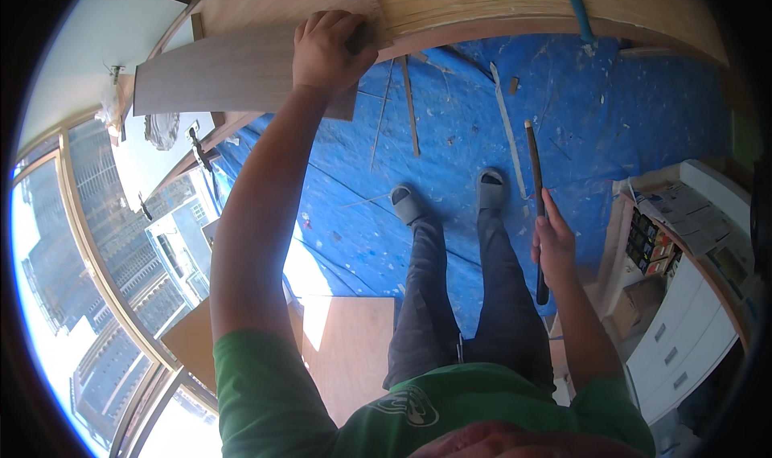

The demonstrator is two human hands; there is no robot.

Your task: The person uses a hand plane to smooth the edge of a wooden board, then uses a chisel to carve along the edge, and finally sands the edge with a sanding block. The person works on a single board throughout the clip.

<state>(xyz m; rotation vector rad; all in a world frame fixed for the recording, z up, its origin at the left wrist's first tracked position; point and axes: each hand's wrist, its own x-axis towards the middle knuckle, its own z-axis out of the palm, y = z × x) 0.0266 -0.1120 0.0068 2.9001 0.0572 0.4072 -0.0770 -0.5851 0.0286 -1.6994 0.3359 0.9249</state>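
My left hand, fingers curled, grips a small dark object, too hidden to identify, at the right end of a long grey-brown board. The board lies along the edge of a pale plywood worktop. My right hand, lower and to the right, is closed around a long, dark, slim stick with a pale tip, held over the floor. A teal bar or tube crosses the worktop's edge at the right.
Blue plastic sheeting covers the floor around my sandalled feet, with several thin strips on it. Plywood panels lie behind me. A white drawer cabinet stands at right; windows line the left.
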